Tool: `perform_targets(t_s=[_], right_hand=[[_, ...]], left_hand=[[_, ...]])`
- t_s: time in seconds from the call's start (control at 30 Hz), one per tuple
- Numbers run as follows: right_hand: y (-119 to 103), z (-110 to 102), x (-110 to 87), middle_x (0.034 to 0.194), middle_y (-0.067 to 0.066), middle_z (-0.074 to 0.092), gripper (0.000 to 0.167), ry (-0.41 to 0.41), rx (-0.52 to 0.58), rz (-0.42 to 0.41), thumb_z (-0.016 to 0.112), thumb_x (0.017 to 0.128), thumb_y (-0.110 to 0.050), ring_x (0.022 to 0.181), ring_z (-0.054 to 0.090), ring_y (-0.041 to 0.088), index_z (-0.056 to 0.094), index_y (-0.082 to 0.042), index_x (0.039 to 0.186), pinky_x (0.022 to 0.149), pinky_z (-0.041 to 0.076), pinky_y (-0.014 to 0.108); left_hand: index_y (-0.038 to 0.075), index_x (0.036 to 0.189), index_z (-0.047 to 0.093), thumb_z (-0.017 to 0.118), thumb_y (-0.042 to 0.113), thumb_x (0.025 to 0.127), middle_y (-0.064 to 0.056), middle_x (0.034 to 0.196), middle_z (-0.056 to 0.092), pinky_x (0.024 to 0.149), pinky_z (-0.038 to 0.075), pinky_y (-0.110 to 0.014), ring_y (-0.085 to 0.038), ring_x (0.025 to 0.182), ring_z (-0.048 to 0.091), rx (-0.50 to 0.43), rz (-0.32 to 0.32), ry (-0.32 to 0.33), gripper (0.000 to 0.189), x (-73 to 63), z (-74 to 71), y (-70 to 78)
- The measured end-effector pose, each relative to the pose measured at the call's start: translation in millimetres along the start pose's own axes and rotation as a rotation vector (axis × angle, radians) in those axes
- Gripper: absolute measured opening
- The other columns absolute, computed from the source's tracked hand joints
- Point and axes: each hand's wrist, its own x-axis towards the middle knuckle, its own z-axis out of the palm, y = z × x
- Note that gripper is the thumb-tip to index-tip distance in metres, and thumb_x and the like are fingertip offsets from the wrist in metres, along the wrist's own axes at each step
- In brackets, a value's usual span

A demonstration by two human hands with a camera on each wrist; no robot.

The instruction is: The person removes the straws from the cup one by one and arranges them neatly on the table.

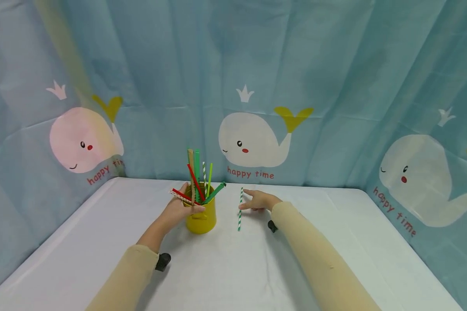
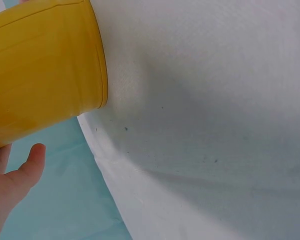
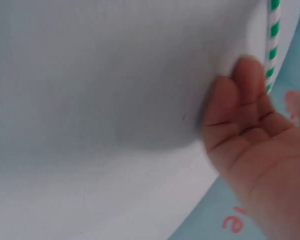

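At centre left on the table stands a yellow bucket (image 1: pixel 200 221) with a bundle of mixed straws and sticks, among them a green strip (image 1: pixel 197 162) and a red strip (image 1: pixel 196 181). My left hand (image 1: pixel 177 210) grips the bucket near its rim, thumb across the front and other fingers mostly hidden behind; the left wrist view shows the bucket (image 2: pixel 45 70) up close. Right of it is a green-and-white striped straw (image 1: pixel 239 222). My right hand (image 1: pixel 258 201) is at this straw, its thumb tip over the straw and index fingertip by its upper end. The straw (image 3: pixel 274 30) partly hides behind the fingers.
A white cloth (image 1: pixel 233 268) covers the table. Behind its far edge hangs a blue curtain (image 1: pixel 179 86) printed with whales, which also runs along both sides. A black wrist device (image 1: pixel 163 262) sits at the left sleeve, another black device (image 1: pixel 272 226) at the right.
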Motion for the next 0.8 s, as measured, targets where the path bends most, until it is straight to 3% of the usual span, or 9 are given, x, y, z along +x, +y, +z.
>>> perform_targets(t_s=[0.07,0.13,0.17,0.23,0.3,0.47,0.57,0.7,0.8], right_hand=[[-4.4,4.1,-7.6,0.079,0.004,0.052,0.089,-0.036,-0.048,0.018,0.071,0.085,-0.051,0.057,0.034,0.016,0.022,-0.029,0.156,0.061,0.033,0.029],[-8.3,8.3,-14.6,0.112,0.006,0.06,0.091,-0.048,-0.106,0.02,0.069,0.084,-0.055,0.078,0.051,0.017,0.021,-0.029,0.156,0.074,0.042,0.032],[-9.7,10.3,-17.2,0.129,0.007,0.055,0.092,-0.047,-0.124,0.025,0.07,0.083,-0.056,0.094,0.054,0.019,0.021,-0.029,0.156,0.084,0.043,0.035],[-10.7,13.8,-20.8,0.154,0.005,0.034,0.093,-0.028,-0.154,0.028,0.072,0.081,-0.056,0.127,0.044,0.022,0.024,-0.028,0.156,0.104,0.036,0.043],[-10.4,16.0,-21.2,0.157,0.004,0.029,0.092,-0.007,-0.176,0.027,0.073,0.081,-0.053,0.142,0.028,0.025,0.026,-0.027,0.155,0.113,0.027,0.049],[-8.6,18.7,-13.0,0.156,0.005,0.032,0.088,0.028,-0.22,0.004,0.075,0.082,-0.047,0.143,0.027,0.026,0.03,-0.024,0.154,0.114,0.026,0.049],[-7.7,17.4,-7.9,0.156,0.005,0.033,0.088,0.03,-0.244,0.003,0.076,0.082,-0.045,0.141,0.032,0.025,0.03,-0.023,0.154,0.11,0.032,0.045],[-7.2,14.6,-3.5,0.156,0.005,0.032,0.089,0.013,-0.241,0.017,0.076,0.082,-0.044,0.124,0.044,0.021,0.029,-0.023,0.155,0.087,0.045,0.035],[-7.0,12.9,-2.2,0.156,0.005,0.033,0.089,0.001,-0.233,0.03,0.075,0.083,-0.044,0.102,0.05,0.019,0.028,-0.024,0.155,0.068,0.043,0.03]], left_hand=[[0.011,0.156,-0.004,0.075,0.051,0.079,-0.023,0.159,0.015,0.109,0.017,-0.066,-0.046,0.143,0.015,0.012,-0.005,0.001,0.118,-0.1,-0.3,0.5],[0.01,0.156,-0.004,0.076,0.051,0.08,-0.023,0.159,0.015,0.109,0.017,-0.066,-0.046,0.143,0.014,0.009,-0.007,0.001,0.118,-0.5,-0.6,0.9],[0.01,0.156,-0.004,0.076,0.05,0.08,-0.023,0.158,0.015,0.109,0.017,-0.066,-0.046,0.143,0.014,0.007,-0.009,0.0,0.118,-0.8,-0.8,1.2],[0.01,0.156,-0.004,0.076,0.05,0.08,-0.024,0.158,0.015,0.109,0.017,-0.066,-0.047,0.142,0.014,0.006,-0.009,-0.004,0.118,-1.2,-0.7,1.6],[0.01,0.156,-0.004,0.076,0.05,0.08,-0.023,0.158,0.015,0.109,0.017,-0.066,-0.047,0.142,0.014,0.003,-0.004,-0.006,0.118,-1.1,-0.4,2.1],[0.01,0.156,-0.004,0.076,0.051,0.08,-0.024,0.158,0.016,0.109,0.018,-0.066,-0.046,0.142,0.015,0.01,-0.005,-0.001,0.118,0.1,-0.7,1.6],[0.01,0.156,-0.004,0.076,0.05,0.08,-0.024,0.158,0.016,0.108,0.019,-0.066,-0.047,0.142,0.016,0.008,-0.007,0.0,0.118,0.8,-0.5,1.4],[0.01,0.156,-0.003,0.076,0.05,0.08,-0.024,0.158,0.018,0.109,0.019,-0.065,-0.046,0.142,0.017,0.004,0.004,-0.004,0.117,1.3,-0.4,0.8],[0.009,0.156,-0.004,0.076,0.05,0.08,-0.024,0.157,0.019,0.109,0.02,-0.065,-0.046,0.142,0.018,0.005,0.015,-0.007,0.118,2.1,-0.4,-0.7]])
